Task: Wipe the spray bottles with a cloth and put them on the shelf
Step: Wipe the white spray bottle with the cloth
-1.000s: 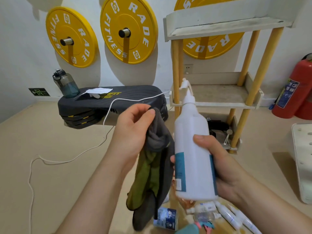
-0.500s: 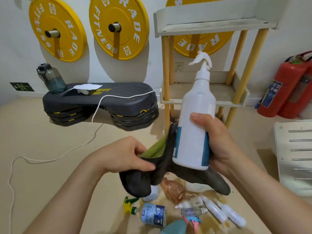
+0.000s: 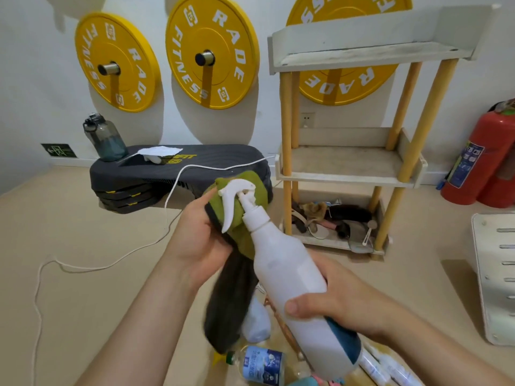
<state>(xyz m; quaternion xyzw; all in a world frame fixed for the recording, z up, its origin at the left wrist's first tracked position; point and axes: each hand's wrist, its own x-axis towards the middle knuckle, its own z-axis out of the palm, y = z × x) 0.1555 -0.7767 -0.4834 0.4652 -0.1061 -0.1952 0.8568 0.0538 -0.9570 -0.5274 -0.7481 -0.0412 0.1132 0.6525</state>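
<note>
Head view: the right hand (image 3: 337,305) grips the lower body of the tilted spray bottle (image 3: 284,271). The left hand (image 3: 195,240) clasps the cloth (image 3: 250,190) against the bottle's trigger head. Turn the bottle within the cloth to cover neck and trigger. The shelf (image 3: 348,162) stands beyond the hands.

floor: beige floor (image 3: 83,288) carries black ribbed step platform (image 3: 178,174) by back wall, white-and-yellow wooden three-tier shelf (image 3: 348,176) right of it, thin white cord (image 3: 83,267), small clear plastic bottle with blue label (image 3: 262,367) lying at near edge | platform top: dark translucent water bottle (image 3: 104,137) upright on left end, white paper sheet (image 3: 158,151) just beside | shelf bottom tier: dark mixed clutter (image 3: 328,218)
</note>
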